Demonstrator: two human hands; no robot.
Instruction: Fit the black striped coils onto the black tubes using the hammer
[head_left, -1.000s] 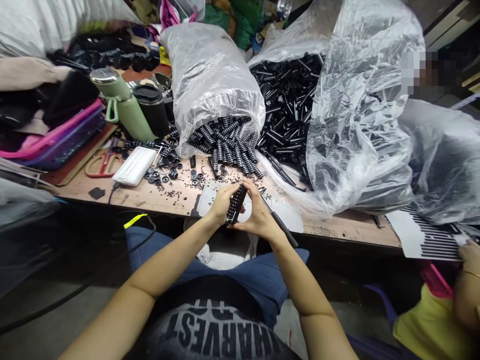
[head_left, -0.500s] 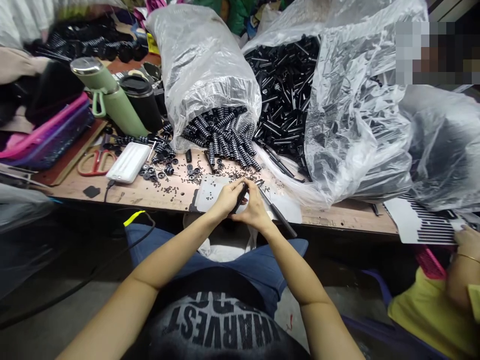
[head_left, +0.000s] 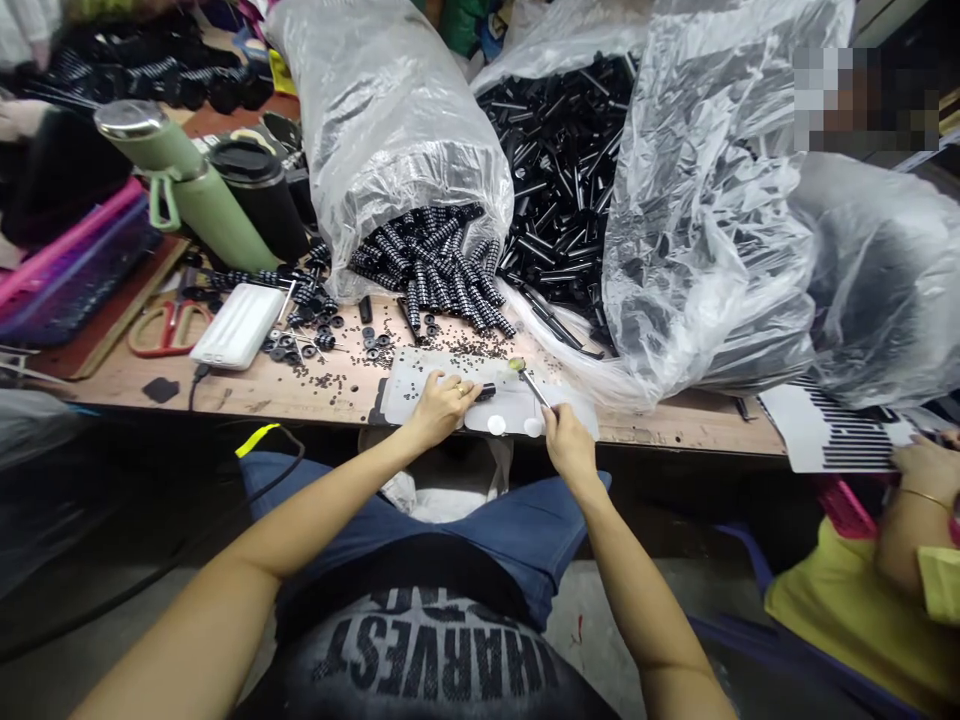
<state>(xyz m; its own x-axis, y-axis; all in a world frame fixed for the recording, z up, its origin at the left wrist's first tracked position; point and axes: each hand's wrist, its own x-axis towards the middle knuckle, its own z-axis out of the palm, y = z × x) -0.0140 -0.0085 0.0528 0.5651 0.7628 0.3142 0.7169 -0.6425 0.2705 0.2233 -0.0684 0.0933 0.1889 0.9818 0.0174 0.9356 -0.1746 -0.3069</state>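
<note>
Counts: 2 hands of the wearer, left hand [head_left: 439, 400] and right hand [head_left: 564, 440]; 1 co-worker's hand [head_left: 926, 465] at far right. 3 clear plastic bags: striped-parts bag [head_left: 390, 110], black-tubes bag [head_left: 697, 200], third bag [head_left: 892, 290]. 1 green flask [head_left: 180, 185], 1 black cup [head_left: 259, 195], 1 pair of scissors [head_left: 169, 325], 1 white power bank [head_left: 238, 325]. Loose black washers [head_left: 322, 340] too many to count.

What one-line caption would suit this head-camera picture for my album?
At a cluttered workbench, the left hand pins a small black part while the right hand holds a thin tool.
</note>
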